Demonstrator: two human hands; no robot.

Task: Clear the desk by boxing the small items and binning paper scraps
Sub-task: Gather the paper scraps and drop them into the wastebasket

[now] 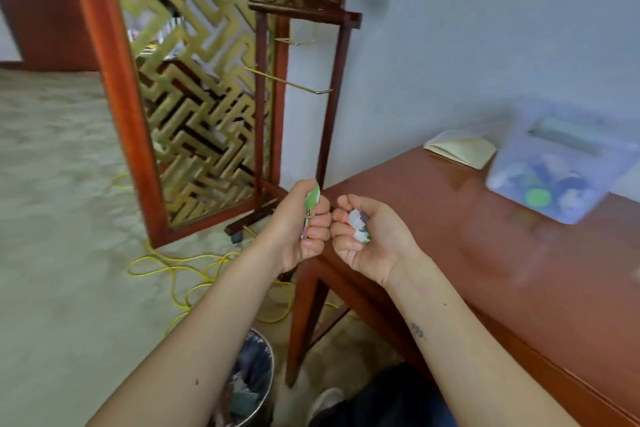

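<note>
Reddish wooden desk (450, 236) stood at right, left hand (294, 229) clenched round green paper scrap (311, 203), right hand (370, 243) clenched round crumpled white scrap (359, 225), bin (271, 362) sat near, below left forearm

Open room lies over the near left of the desk (450, 253); a clear box (561, 166), blurred, and what may be a notebook (462, 149) crowd its far edge. Left of the desk leg the bin (272, 362) stands open-mouthed, with yellow cable (166, 265) looping on the carpet (52, 184) beyond it.
</note>
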